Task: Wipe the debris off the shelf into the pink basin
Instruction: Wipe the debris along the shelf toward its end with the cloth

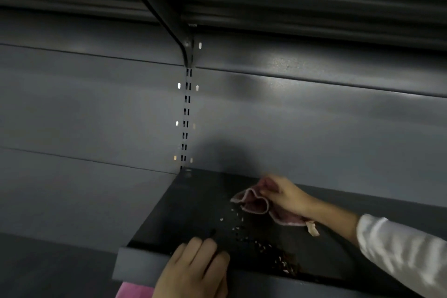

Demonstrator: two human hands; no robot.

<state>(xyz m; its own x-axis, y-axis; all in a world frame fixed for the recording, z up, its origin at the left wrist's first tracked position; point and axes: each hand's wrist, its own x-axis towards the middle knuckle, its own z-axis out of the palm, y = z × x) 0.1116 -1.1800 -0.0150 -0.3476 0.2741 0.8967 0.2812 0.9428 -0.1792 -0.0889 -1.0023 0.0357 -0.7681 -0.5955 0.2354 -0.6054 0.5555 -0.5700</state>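
A dark grey metal shelf (193,205) juts out from the back panel. Pale and brown debris (273,253) lies scattered on it, thickest near the front edge. My right hand (287,195) grips a pink cloth (256,203) pressed on the shelf behind the debris. My left hand (193,271) rests over the shelf's front lip, fingers curled onto the top. A corner of the pink basin (131,290) shows under the shelf at the bottom edge; whether my left hand holds it is hidden.
A slotted upright (186,116) runs up the grey back panel (314,128) to a bracket (169,14) that carries an upper shelf overhead. Left of the shelf the bay drops open to a lower level. The light is dim.
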